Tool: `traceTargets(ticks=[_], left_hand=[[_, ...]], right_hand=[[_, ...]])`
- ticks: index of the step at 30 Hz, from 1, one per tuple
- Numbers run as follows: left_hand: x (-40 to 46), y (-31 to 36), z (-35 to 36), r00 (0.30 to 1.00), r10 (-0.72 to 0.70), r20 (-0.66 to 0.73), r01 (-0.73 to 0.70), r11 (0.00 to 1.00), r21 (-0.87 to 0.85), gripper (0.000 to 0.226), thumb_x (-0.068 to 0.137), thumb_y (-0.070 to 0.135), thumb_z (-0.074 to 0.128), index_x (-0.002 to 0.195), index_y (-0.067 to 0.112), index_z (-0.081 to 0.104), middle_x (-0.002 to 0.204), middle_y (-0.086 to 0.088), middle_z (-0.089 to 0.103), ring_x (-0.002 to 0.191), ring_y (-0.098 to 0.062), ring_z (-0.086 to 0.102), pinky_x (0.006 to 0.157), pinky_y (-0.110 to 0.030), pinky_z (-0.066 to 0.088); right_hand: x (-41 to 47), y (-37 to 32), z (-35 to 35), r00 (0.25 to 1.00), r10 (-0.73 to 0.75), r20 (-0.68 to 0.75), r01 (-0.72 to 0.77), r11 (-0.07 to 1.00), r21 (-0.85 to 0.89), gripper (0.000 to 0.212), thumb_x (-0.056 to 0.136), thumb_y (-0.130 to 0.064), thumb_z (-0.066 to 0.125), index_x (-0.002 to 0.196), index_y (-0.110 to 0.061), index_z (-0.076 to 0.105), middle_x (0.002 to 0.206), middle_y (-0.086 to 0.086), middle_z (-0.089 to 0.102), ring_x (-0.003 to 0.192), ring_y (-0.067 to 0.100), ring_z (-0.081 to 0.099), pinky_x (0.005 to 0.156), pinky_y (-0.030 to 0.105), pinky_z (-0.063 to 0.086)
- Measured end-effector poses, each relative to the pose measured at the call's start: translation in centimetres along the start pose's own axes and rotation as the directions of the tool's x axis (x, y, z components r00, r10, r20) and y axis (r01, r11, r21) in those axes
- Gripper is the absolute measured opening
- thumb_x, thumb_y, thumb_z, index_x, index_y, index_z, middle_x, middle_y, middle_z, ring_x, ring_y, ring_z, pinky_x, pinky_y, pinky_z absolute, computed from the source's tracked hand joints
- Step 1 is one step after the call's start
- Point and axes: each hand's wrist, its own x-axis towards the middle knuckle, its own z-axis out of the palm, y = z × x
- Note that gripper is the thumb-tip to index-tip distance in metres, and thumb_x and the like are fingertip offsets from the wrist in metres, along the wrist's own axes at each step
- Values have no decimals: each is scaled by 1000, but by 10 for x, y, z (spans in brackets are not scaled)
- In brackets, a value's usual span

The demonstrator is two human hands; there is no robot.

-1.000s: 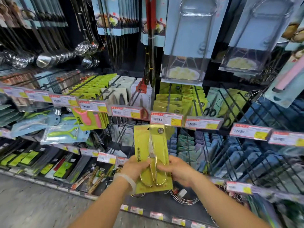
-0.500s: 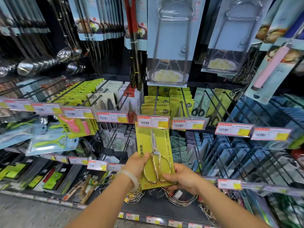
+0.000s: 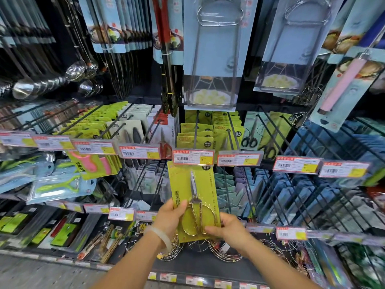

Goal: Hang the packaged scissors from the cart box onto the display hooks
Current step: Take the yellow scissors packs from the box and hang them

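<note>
I hold one packaged pair of scissors [image 3: 194, 200], gold-handled on a yellow-green card, upright in front of the shelf. My left hand [image 3: 169, 219] grips its lower left edge, thumb on the front. My right hand [image 3: 226, 229] pinches its lower right corner. The card's top edge sits just under the price tag [image 3: 193, 157] at the end of a display hook [image 3: 195, 130]. Matching yellow-green scissor cards [image 3: 195, 140] hang on that hook behind the tag. The cart box is out of view.
Neighbouring hooks carry other scissors [image 3: 250, 138], peelers [image 3: 60, 186] and blue packets [image 3: 312, 190]. Ladles [image 3: 25, 88] and large carded utensils [image 3: 212, 59] hang above. Wire racks [image 3: 220, 253] lie on the bottom shelf below my hands.
Both hands have raised the scissors card, so that its top now reaches the price tag of the hook with matching cards. My view has tilted upward.
</note>
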Motion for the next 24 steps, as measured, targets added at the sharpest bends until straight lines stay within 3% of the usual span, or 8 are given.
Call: traceTargets(ticks=[2, 5, 8, 12, 18, 21, 24], left_hand=[[7, 11, -1, 1000, 26, -4, -26, 1000, -9, 11, 93, 20, 56, 99, 13, 62, 96, -11, 73, 91, -28, 70, 85, -47, 56], [14, 31, -2, 999, 41, -29, -42, 999, -15, 12, 92, 22, 58, 99, 15, 64, 97, -10, 74, 93, -29, 70, 86, -50, 55], [21, 34, -2, 998, -7, -58, 8, 1000, 2, 12, 91, 26, 60, 98, 17, 64, 102, -9, 73, 96, -29, 69, 90, -51, 53], [34, 25, -4, 995, -57, -80, 59, 998, 16, 54, 80, 39, 68, 125, 14, 54, 124, -9, 63, 111, -29, 62, 97, -54, 47], [36, 26, -9, 998, -23, -64, 28, 996, 80, 17, 88, 30, 62, 96, 15, 64, 103, -11, 71, 97, -30, 68, 90, -52, 53], [40, 17, -11, 996, 0, -85, 10, 993, 119, 38, 83, 39, 66, 111, 14, 62, 114, -9, 68, 106, -27, 63, 99, -50, 47], [50, 16, -11, 996, -1, -87, 13, 990, 143, 59, 78, 48, 66, 124, 12, 55, 126, -7, 61, 114, -28, 58, 103, -50, 43]], right_hand=[[3, -8, 3, 999, -22, -38, 24, 999, 34, 15, 83, -3, 66, 90, -15, 63, 83, 1, 69, 67, 8, 64, 68, 27, 58], [7, -22, 7, 999, -30, -43, 34, 994, 101, 13, 85, -3, 64, 88, -15, 60, 78, 0, 66, 53, 4, 60, 47, 13, 46], [10, -27, 10, 999, 3, -44, 1, 995, 101, 11, 86, -8, 62, 93, -16, 59, 85, -1, 67, 61, 7, 61, 49, 12, 47], [16, -22, 14, 995, 40, -96, -26, 989, 144, 12, 86, -7, 62, 94, -16, 59, 91, -1, 68, 71, 8, 63, 56, 16, 51], [26, -13, 25, 989, 53, -137, -29, 985, 172, 12, 87, -7, 63, 88, -19, 59, 89, -1, 67, 77, 13, 61, 58, 18, 52], [30, -6, 33, 984, 83, -159, -51, 980, 194, 15, 87, -6, 62, 87, -20, 58, 85, -1, 64, 69, 10, 58, 51, 14, 49], [37, -5, 34, 976, 91, -200, -48, 977, 209, 14, 87, -5, 63, 89, -18, 58, 88, 1, 65, 73, 15, 58, 53, 16, 50]])
